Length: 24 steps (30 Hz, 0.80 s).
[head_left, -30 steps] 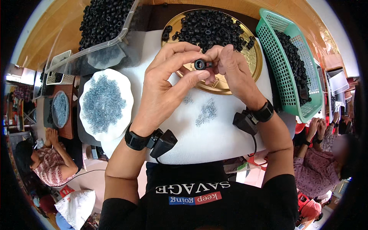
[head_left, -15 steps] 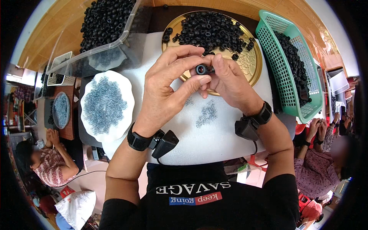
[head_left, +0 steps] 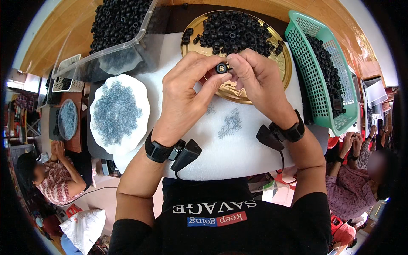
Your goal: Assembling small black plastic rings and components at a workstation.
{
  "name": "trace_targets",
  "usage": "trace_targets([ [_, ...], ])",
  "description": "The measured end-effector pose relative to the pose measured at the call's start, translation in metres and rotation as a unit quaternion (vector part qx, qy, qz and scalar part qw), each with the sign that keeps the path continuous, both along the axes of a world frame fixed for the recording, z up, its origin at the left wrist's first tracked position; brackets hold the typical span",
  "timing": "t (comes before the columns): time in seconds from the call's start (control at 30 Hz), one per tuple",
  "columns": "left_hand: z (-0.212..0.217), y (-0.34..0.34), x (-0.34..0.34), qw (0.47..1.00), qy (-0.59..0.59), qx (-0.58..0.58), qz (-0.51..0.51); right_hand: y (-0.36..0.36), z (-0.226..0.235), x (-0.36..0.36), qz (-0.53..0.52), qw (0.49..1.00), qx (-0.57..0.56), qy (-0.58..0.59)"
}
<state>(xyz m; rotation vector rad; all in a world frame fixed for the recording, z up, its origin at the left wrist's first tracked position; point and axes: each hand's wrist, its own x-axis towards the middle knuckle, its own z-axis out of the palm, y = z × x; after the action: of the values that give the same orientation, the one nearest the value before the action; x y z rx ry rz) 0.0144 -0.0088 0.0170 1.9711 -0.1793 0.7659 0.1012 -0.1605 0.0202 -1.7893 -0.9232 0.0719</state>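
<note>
Above the near edge of the gold tray [head_left: 278, 78], my left hand [head_left: 185, 87] pinches a small black ring-shaped part [head_left: 221, 68] between thumb and fingertips. Its round end, with a lighter centre, faces me. My right hand [head_left: 259, 78] meets it from the other side, thumb and fingers pressed together beside the part. Whatever those right fingertips grip is too hidden to make out. Many similar black parts [head_left: 233, 32] lie heaped on the tray behind the hands. Tiny clear bluish pieces [head_left: 230, 123] are scattered on the white sheet [head_left: 191, 157] below.
A scalloped white plate [head_left: 143, 121] of clear bluish pieces stands left. Behind it is a clear plastic box [head_left: 146, 25] of black parts. A green basket [head_left: 304, 70] of black parts stands right. People sit at left [head_left: 63, 180] and right [head_left: 350, 182].
The black part has turned slightly, its centre now lighter rather than reddish. My right hand's fingers have curled in closer, and its wrist has shifted a little right.
</note>
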Motion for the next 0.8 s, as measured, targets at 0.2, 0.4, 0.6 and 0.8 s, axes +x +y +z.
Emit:
trace_targets([
  [0.2,-0.003,0.002,0.001,1.0,0.001,0.011,0.007,0.002,0.001,-0.001,0.011,0.999,0.006,-0.046],
  [0.4,-0.002,0.002,0.001,1.0,-0.003,0.004,-0.003,-0.003,0.005,0.005,0.106,0.975,0.053,0.19],
  [0.6,0.0,0.002,0.001,1.0,-0.005,0.007,-0.017,-0.007,0.005,0.012,0.138,0.956,0.047,0.253],
  [0.8,0.002,0.003,0.003,0.997,-0.047,0.019,-0.063,-0.007,0.0,0.015,0.191,0.949,0.08,0.237],
])
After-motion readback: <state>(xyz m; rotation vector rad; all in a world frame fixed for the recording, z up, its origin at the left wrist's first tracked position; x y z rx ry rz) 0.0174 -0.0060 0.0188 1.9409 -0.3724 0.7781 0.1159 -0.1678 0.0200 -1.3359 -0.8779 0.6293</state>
